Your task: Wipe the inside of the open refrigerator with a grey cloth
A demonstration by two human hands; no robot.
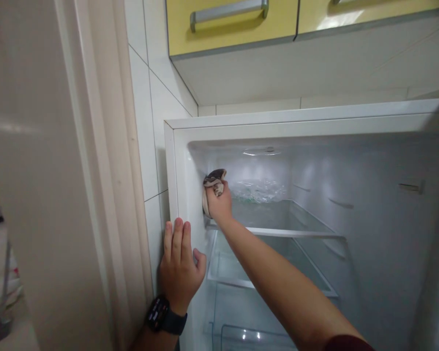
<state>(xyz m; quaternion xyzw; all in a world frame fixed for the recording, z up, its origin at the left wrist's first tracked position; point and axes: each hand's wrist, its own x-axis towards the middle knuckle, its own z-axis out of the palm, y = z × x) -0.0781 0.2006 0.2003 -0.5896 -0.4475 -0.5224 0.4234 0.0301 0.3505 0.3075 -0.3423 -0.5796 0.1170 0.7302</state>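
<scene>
My right hand [220, 202] reaches into the open fridge [303, 118] and is closed around a crumpled cloth [215, 179], dark and pale in patches. The cloth lies against the fridge's inner left wall, above the top glass shelf [263, 213]. Part of it is hidden by my fingers. My left hand [181, 268] lies flat on the fridge's left front edge, fingers stretched upward and thumb apart, with nothing in it. A black watch is on that wrist.
Clear crumpled plastic [258, 191] lies at the back of the top shelf. A second glass shelf [237, 282] and a clear drawer [256, 336] are below. Yellow cabinets [234, 31] hang above. A door frame [106, 146] stands close on the left, beside white wall tiles.
</scene>
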